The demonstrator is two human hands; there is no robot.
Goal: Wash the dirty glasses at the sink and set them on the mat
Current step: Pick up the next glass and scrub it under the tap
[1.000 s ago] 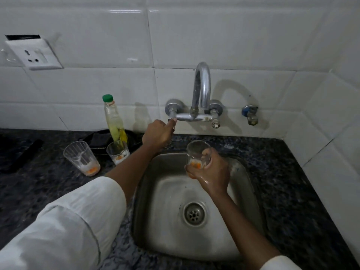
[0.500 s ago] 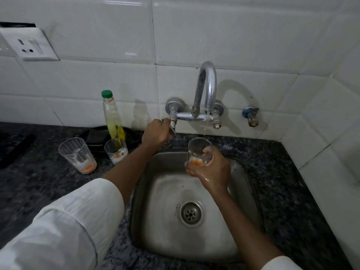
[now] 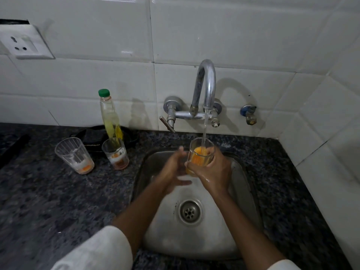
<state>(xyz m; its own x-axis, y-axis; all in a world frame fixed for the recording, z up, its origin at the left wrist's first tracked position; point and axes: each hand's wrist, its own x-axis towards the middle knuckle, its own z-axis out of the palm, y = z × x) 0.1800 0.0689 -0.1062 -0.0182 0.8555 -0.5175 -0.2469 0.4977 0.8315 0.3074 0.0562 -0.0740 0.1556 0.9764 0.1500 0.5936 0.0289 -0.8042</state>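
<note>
My right hand [image 3: 213,173] grips a clear glass [image 3: 199,155] with orange residue over the steel sink [image 3: 247,191]. Water runs from the tap [image 3: 205,90] straight into the glass, which is turning orange inside. My left hand [image 3: 173,170] hovers open just left of the glass, fingers spread and blurred. Two more dirty glasses stand on the counter to the left: a taller ribbed one [image 3: 75,155] and a smaller one [image 3: 116,153], both with orange and white dregs. A dark mat or cloth [image 3: 91,136] lies behind them.
A bottle with a green cap [image 3: 110,114] stands behind the smaller glass. The tap lever [image 3: 166,123] sticks out to the left. A second valve [image 3: 248,114] is on the wall at right. A wall socket [image 3: 25,44] sits at upper left. The counter is dark granite [image 3: 48,201].
My left hand has left the tap lever and come down beside the glass. Water now flows into the glass, which my right hand has kept under the spout.
</note>
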